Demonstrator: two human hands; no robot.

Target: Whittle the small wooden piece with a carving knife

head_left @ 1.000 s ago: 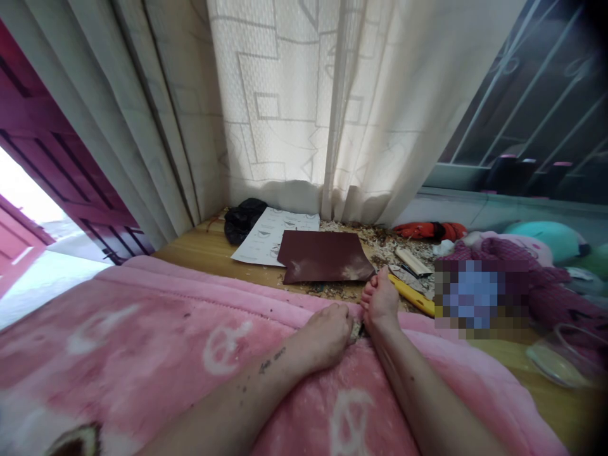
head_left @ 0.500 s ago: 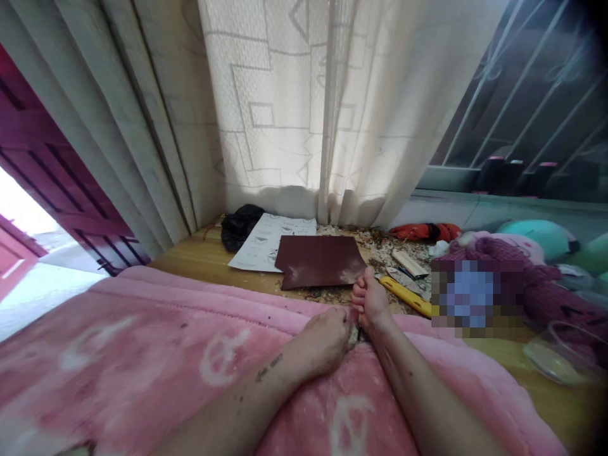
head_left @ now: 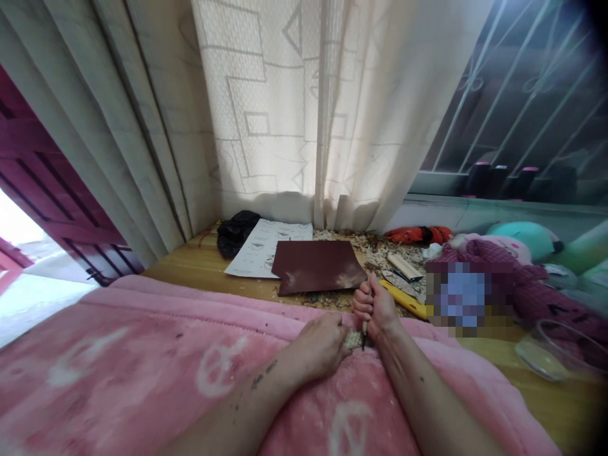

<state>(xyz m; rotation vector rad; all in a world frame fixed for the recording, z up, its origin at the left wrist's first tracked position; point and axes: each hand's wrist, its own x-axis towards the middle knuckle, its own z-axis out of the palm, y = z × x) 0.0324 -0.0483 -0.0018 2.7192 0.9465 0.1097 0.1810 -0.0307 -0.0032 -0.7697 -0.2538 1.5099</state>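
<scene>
Nearest: pink blanket (head_left: pixel 161 354), white motifs, both forearms across it. Left hand (head_left: pixel 323 345) low over its far part, fingers curled together, holding a small pale piece (head_left: pixel 352 341) at its inner edge; exact fingertip placement hidden. Right hand (head_left: pixel 377 311) just beside, fingers folded in a fist round a slim tool (head_left: pixel 364 327), thumb up along the top; dark tip points down, next to the piece. Whether tip and piece touch, cannot tell.

Right, beyond blanket edge: clear bowl (head_left: pixel 541 364) on wooden surface. Past the hands: yellow-handled tool (head_left: pixel 403 299), brown sheet (head_left: pixel 318 266) overlapping a white printed sheet (head_left: pixel 251 253). Farther: shavings (head_left: pixel 375 242), black bag (head_left: pixel 235 234), orange-red bundle (head_left: pixel 418 234). Farthest: pale patterned curtain (head_left: pixel 266 95).
</scene>
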